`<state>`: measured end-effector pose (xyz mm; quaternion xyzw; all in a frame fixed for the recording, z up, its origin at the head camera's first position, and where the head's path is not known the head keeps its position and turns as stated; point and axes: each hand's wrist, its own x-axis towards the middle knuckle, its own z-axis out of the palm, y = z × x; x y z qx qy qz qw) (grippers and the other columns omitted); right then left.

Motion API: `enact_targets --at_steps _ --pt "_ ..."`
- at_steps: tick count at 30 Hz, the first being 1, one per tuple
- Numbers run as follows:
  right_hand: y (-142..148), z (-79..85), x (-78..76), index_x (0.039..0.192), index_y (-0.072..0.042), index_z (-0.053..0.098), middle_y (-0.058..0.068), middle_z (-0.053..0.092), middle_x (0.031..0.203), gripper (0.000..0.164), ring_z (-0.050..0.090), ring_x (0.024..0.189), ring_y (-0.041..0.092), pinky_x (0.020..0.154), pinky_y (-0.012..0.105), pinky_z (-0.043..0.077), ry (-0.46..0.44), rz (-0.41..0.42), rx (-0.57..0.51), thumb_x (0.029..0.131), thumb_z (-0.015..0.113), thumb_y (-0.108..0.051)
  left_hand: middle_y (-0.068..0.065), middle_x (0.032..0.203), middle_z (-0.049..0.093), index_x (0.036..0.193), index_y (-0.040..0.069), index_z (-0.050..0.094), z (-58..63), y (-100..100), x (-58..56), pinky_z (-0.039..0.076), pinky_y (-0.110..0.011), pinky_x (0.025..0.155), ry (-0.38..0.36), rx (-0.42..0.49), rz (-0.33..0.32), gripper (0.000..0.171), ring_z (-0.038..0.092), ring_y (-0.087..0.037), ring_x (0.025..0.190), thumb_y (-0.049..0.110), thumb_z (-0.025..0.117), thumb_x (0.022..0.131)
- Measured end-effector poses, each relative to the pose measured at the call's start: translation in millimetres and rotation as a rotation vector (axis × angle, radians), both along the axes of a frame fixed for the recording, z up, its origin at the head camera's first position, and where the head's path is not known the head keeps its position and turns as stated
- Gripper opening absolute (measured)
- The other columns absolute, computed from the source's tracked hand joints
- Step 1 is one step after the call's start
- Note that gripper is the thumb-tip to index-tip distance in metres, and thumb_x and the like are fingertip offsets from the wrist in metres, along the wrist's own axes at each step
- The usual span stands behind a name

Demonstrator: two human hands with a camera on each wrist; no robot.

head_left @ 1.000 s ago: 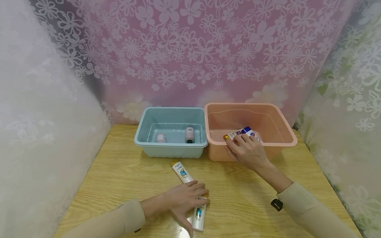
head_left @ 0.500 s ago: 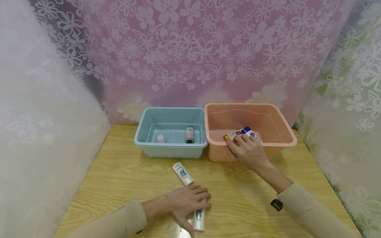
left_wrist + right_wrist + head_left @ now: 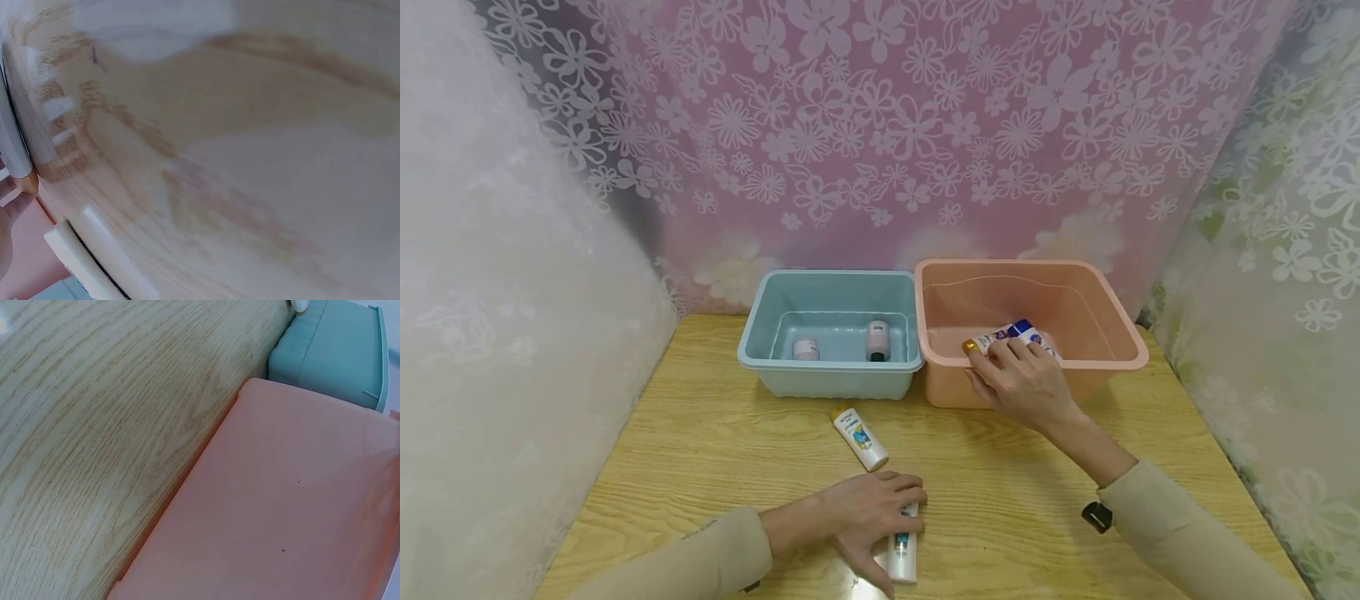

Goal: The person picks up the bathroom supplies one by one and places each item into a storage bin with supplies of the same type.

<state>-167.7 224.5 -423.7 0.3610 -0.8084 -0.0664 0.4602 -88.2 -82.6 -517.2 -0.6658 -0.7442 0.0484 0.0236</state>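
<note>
On the table, my left hand (image 3: 868,512) lies over a white bottle (image 3: 902,554), its fingers bent across it and its thumb along the left side. The left wrist view catches a gold cap (image 3: 27,182) beside fingertips at its edge. A second white bottle (image 3: 859,437) with a yellow cap lies just beyond that hand. My right hand (image 3: 1026,387) grips the front rim of the peach bin (image 3: 1037,268), fingers over the edge. Inside, partly covered by the hand, are a gold-capped tube (image 3: 988,339) and a blue-capped white container (image 3: 1024,330). The right wrist view shows no hand.
Left of the peach bin, and touching it, stands a light blue bin (image 3: 831,383). It holds a pale pink jar (image 3: 806,348) and a pink bottle with a dark cap (image 3: 877,339). Floral curtains (image 3: 880,150) surround the wooden table (image 3: 722,442).
My left hand has shifted slightly toward me, with its fingers drawn in a little over the white bottle. More of the second bottle now shows. My right hand has stayed in place.
</note>
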Motion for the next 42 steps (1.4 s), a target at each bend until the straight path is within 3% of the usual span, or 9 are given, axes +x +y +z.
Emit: enact_targets --at_steps 11,27,42 --pt "0.2 0.1 -1.4 0.102 -0.011 0.075 0.014 0.067 0.082 0.031 0.065 0.068 0.033 0.05 0.043 0.051 0.006 0.0 0.002 0.103 0.06 -0.038 0.003 0.139 0.056 0.122 0.036 0.062 -1.3 1.2 -1.2 0.049 -0.029 0.107 0.026 0.031 -0.017 0.072 0.052 -0.016 0.134 0.094 0.048 0.082" --pt "0.2 -0.2 -1.6 0.102 -0.011 0.075 0.013 0.066 0.081 0.029 0.065 0.068 0.032 0.051 0.043 0.05 0.019 -0.003 0.002 0.1 0.065 -0.037 0.004 0.134 0.057 0.117 0.038 0.063 -0.6 -0.4 -3.7 0.048 -0.029 0.104 0.035 0.042 -0.006 0.067 0.053 -0.014 0.127 0.092 0.056 0.078" --pt "-0.1 -0.9 0.2 0.104 -0.01 0.074 0.013 0.066 0.083 0.029 0.065 0.069 0.032 0.052 0.042 0.051 0.009 -0.009 -0.005 0.1 0.065 -0.038 0.002 0.133 0.056 0.12 0.038 0.062 16.6 -9.1 -14.6 0.05 -0.031 0.103 0.085 0.004 0.008 0.071 0.054 -0.015 0.124 0.094 0.052 0.078"
